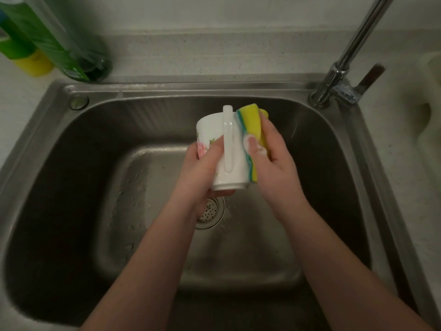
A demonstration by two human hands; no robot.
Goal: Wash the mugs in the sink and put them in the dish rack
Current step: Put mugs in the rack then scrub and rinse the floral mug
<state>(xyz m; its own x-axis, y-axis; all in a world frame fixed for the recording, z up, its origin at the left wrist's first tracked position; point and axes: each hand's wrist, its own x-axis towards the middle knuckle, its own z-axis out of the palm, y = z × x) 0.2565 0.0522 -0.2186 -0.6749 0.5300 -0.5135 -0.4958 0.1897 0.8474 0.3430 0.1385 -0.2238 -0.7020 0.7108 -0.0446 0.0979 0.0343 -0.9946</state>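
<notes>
A white mug (228,151) is held over the middle of the steel sink (71,163), above the perforated drain strainer (210,212). It lies tilted, its base towards the person and its mouth away, with the straight white handle facing up. A pink flower with green leaves is printed on its left side, partly covered by fingers. The glaze looks glossy and wet.

The left hand (202,168) grips the mug, fingers curled round its left side and under the base. The right hand (272,158) pinches a yellow sponge (253,130) with a green scouring edge, folded and pressed against the mug's right side; white suds sit on the thumb.

On the bench behind the sink's left corner stand a dark green bottle (71,53) and a yellow-and-green container (26,56); their labels are too blurred to read. A chrome tap (343,68) rises at the right corner. A pale object (429,103) at the right edge is too blurred to identify.
</notes>
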